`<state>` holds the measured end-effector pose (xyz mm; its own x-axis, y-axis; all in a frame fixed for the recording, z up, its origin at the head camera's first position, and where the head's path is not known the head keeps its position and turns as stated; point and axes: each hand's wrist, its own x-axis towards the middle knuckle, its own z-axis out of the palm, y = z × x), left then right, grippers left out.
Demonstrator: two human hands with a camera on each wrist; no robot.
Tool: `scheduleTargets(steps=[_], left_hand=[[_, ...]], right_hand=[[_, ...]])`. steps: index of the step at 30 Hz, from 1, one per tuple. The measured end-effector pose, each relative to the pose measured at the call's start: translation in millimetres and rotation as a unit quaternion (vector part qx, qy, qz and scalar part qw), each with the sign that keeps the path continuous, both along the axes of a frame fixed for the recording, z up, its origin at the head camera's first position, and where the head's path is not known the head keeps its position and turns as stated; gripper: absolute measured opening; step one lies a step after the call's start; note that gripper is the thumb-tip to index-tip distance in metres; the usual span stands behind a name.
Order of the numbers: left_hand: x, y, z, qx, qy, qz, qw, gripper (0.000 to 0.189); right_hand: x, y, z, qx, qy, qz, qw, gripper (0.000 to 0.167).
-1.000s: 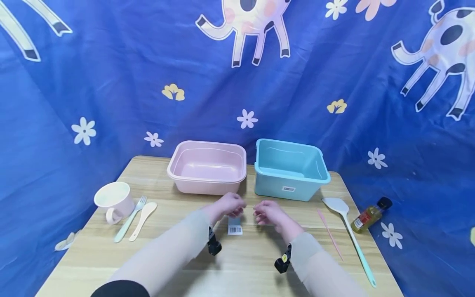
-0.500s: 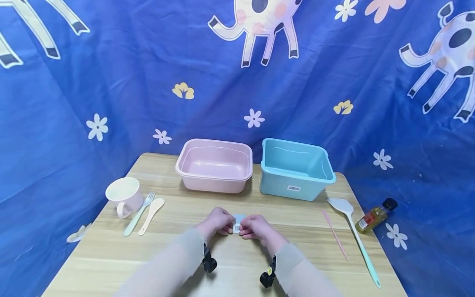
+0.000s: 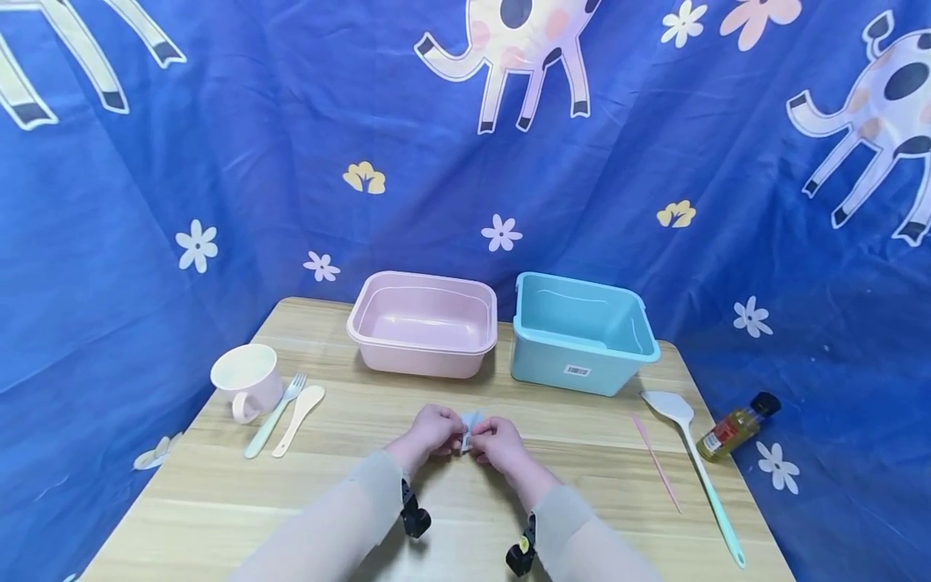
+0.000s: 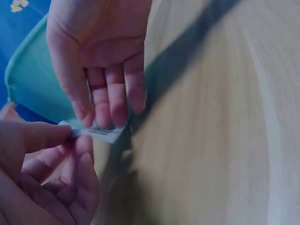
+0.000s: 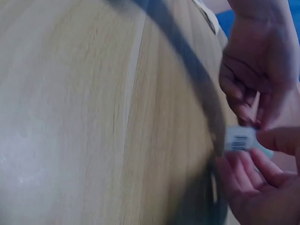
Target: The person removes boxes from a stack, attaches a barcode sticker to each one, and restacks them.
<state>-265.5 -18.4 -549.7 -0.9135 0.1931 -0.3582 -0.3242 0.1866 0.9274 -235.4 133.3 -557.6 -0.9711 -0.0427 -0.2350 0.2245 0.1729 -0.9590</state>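
Observation:
A small, thin, light-blue piece (image 3: pixel 469 422) with a white barcode label (image 5: pixel 238 139) is held up between both hands over the middle of the table. My left hand (image 3: pixel 432 428) pinches its left edge between thumb and fingers. From the other side, my right hand (image 3: pixel 502 446) pinches it the same way. In the left wrist view the label faces partly down, and the right hand's fingertips (image 4: pixel 115 115) cover part of the piece. It looks tilted or bent; its exact kind does not show.
A pink basin (image 3: pixel 422 361) and a blue bin (image 3: pixel 560 373) stand behind the hands. At the left are a mug (image 3: pixel 247 380), a fork (image 3: pixel 275 416) and a spoon (image 3: pixel 298 420). To the right lie a pink stick (image 3: pixel 657 465), a spatula (image 3: pixel 701 469) and an oil bottle (image 3: pixel 730 430).
Both hands came down to the light-blue piece on the table and took hold of its two sides. It has since turned from flat to tilted or bent. The head view shifted slightly.

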Motion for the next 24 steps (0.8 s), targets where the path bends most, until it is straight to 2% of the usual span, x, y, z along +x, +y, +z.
scheduleTargets(steps=[6, 13, 20, 24], left_hand=[[-0.7, 7.7, 15.5, 0.087, 0.006, 0.023, 0.9959, 0.006], [1.6, 13.0, 24.6, 0.123, 0.03, 0.039, 0.9911, 0.013], [2.9, 12.9, 24.2, 0.131, 0.042, 0.039, 0.9897, 0.012], [3.4, 12.8, 22.7, 0.13, 0.045, 0.041, 0.9897, 0.007]], right_hand=[[0.8, -5, 12.0, 0.038, 0.086, -0.078, 0.9925, 0.009], [2.7, -4, 24.7, 0.04, 0.144, -0.097, 0.984, 0.012], [3.2, -1, 24.3, 0.033, 0.159, -0.099, 0.9818, 0.011], [3.5, 0, 21.3, 0.017, 0.15, -0.105, 0.9828, 0.009]])
